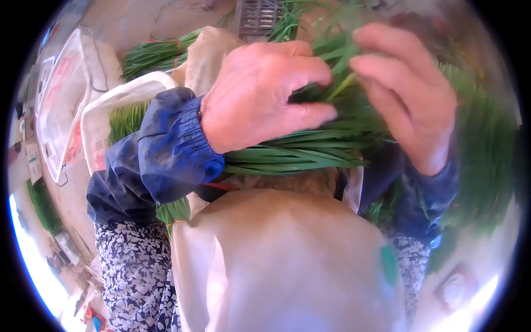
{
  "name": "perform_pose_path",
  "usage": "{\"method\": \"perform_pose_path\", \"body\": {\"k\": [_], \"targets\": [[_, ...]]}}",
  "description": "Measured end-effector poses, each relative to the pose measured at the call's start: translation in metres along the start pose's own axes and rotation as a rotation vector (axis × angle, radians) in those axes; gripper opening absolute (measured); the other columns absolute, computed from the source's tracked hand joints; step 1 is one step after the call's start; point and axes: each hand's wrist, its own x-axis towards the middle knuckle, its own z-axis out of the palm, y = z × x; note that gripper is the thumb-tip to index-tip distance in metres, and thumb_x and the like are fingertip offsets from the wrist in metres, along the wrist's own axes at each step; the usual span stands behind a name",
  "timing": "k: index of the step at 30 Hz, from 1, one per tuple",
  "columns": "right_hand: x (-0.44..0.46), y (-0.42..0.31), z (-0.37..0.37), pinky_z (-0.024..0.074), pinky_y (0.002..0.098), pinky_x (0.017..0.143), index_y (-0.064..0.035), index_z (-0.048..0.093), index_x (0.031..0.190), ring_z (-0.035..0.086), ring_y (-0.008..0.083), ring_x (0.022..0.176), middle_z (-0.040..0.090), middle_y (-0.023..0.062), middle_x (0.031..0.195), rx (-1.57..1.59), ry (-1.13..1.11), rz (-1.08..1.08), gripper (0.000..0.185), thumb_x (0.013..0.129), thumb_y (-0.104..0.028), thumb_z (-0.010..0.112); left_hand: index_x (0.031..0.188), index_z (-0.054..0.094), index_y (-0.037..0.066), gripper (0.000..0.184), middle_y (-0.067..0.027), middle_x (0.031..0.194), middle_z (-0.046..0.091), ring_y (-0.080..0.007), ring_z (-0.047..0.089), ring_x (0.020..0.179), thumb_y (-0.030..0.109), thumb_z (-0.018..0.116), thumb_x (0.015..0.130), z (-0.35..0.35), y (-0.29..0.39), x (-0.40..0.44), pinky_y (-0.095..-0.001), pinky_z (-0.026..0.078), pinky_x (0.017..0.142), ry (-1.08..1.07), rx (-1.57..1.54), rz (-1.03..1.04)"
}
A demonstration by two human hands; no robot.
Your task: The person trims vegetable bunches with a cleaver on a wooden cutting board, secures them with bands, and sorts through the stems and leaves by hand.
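Long green garlic chives (298, 152) lie in a bunch across my lap, over the top of a pale apron-like cloth (287, 249). My left hand (268, 94) is curled round part of the bunch, its thumb and fingers closing on the leaves. Facing it, my right hand (409, 91) has bent fingers with their tips at the leaves. A yellowish blade (344, 86) runs up to those fingertips. The thumb of my right hand is hidden, and the leaves above both hands are blurred.
A white basket (91, 119) with chives stands at left, beside a clear plastic crate (69, 99). Tied chives (149, 58) lie behind it. A dark slotted crate (257, 19) is at the top. More chives (481, 144) spread on the right, blurred.
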Motion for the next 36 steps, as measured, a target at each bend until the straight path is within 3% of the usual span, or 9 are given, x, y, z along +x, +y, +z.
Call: {"method": "perform_pose_path", "body": {"k": [3, 5, 7, 11, 15, 22, 25, 28, 36], "targets": [[-0.001, -0.003, -0.002, 0.0471, 0.0353, 0.092, -0.0012, 0.067, 0.102, 0.06, 0.0296, 0.108, 0.061, 0.0157, 0.119, 0.001, -0.008, 0.082, 0.021, 0.082, 0.001, 0.068, 0.075, 0.06, 0.002, 0.025, -0.0035, 0.066, 0.053, -0.0119, 0.05, 0.056, 0.016, 0.08, 0.074, 0.004, 0.001, 0.008, -0.0279, 0.04, 0.052, 0.01, -0.103, -0.06], [-0.001, -0.007, -0.001, 0.0463, 0.0385, 0.095, -0.0008, 0.068, 0.108, 0.06, 0.0296, 0.111, 0.062, 0.0146, 0.122, -0.376, 0.151, 0.134, 0.029, 0.08, -0.005, 0.072, 0.074, 0.058, 0.002, 0.023, 0.0025, 0.064, 0.052, -0.0035, 0.047, 0.06, 0.012, 0.078, 0.077, -0.004, -0.002, 0.01, -0.0225, 0.037, 0.051, -0.123, -0.311, -0.382], [-0.009, -0.007, 0.005, 0.0458, 0.0406, 0.097, 0.001, 0.064, 0.116, 0.06, 0.0304, 0.11, 0.062, 0.0168, 0.123, -0.328, 0.353, 0.177, 0.038, 0.081, -0.01, 0.072, 0.075, 0.059, 0.002, 0.019, 0.0072, 0.066, 0.051, 0.0006, 0.046, 0.065, 0.008, 0.076, 0.08, -0.005, -0.005, 0.008, -0.0186, 0.036, 0.054, -0.111, -0.371, -0.407], [-0.012, -0.02, 0.026, 0.0512, 0.0395, 0.091, 0.0041, 0.059, 0.116, 0.065, 0.0284, 0.1, 0.066, 0.0196, 0.108, 0.79, 0.635, 0.056, 0.028, 0.091, -0.01, 0.059, 0.082, 0.064, 0.002, 0.007, 0.0065, 0.073, 0.059, -0.0003, 0.051, 0.068, 0.001, 0.07, 0.084, -0.007, -0.005, 0.005, -0.0168, 0.039, 0.06, -0.097, -0.499, -0.489], [-0.018, -0.03, 0.058, 0.0524, 0.0275, 0.074, 0.0028, 0.061, 0.108, 0.065, 0.0141, 0.086, 0.066, 0.0077, 0.093, 1.217, 0.117, 0.827, 0.018, 0.092, 0.003, 0.054, 0.094, 0.068, 0.002, 0.008, 0.0027, 0.086, 0.066, -0.004, 0.057, 0.077, 0.001, 0.07, 0.086, -0.017, -0.013, -0.002, -0.0197, 0.046, 0.071, -0.095, -0.671, -0.498], [-0.02, -0.034, 0.114, 0.0499, 0.0268, 0.064, 0.0039, 0.069, 0.092, 0.061, 0.0093, 0.071, 0.068, 0.0052, 0.077, 1.302, -0.042, 0.712, 0.012, 0.081, 0.0, 0.066, 0.092, 0.068, 0.001, 0.008, 0.0031, 0.089, 0.066, -0.0035, 0.058, 0.084, -0.004, 0.068, 0.086, -0.02, -0.025, -0.016, -0.0197, 0.046, 0.076, -0.074, -0.586, -0.402], [-0.018, -0.036, 0.118, 0.0496, 0.0266, 0.064, 0.0044, 0.069, 0.092, 0.06, 0.0089, 0.07, 0.068, 0.0053, 0.077, 1.319, -0.047, 0.728, 0.012, 0.081, -0.002, 0.068, 0.114, 0.063, 0.0, 0.037, -0.0039, 0.104, 0.065, -0.0094, 0.059, 0.094, 0.02, 0.076, 0.085, -0.023, -0.032, -0.016, -0.0266, 0.047, 0.083, -0.084, -0.504, -0.388], [-0.017, -0.041, 0.109, 0.0498, 0.0254, 0.065, 0.0047, 0.069, 0.091, 0.06, 0.0084, 0.071, 0.068, 0.0045, 0.076, 1.208, -0.119, 0.76, 0.012, 0.082, -0.003, 0.069, 0.114, 0.057, 0.0, 0.031, -0.0041, 0.098, 0.065, -0.0072, 0.059, 0.084, 0.006, 0.071, 0.087, -0.026, -0.023, -0.009, -0.0244, 0.046, 0.069, -0.126, -0.507, -0.478], [-0.025, -0.051, 0.122, 0.049, 0.0236, 0.064, 0.0039, 0.066, 0.089, 0.058, 0.0066, 0.07, 0.066, 0.0025, 0.076, 1.447, 0.174, 0.817, 0.009, 0.084, -0.004, 0.069, 0.116, 0.057, -0.001, 0.024, -0.0052, 0.101, 0.066, -0.0075, 0.06, 0.087, 0.0, 0.062, 0.092, -0.023, -0.029, -0.01, -0.0212, 0.048, 0.075, 0.006, -0.836, -0.44]]}}
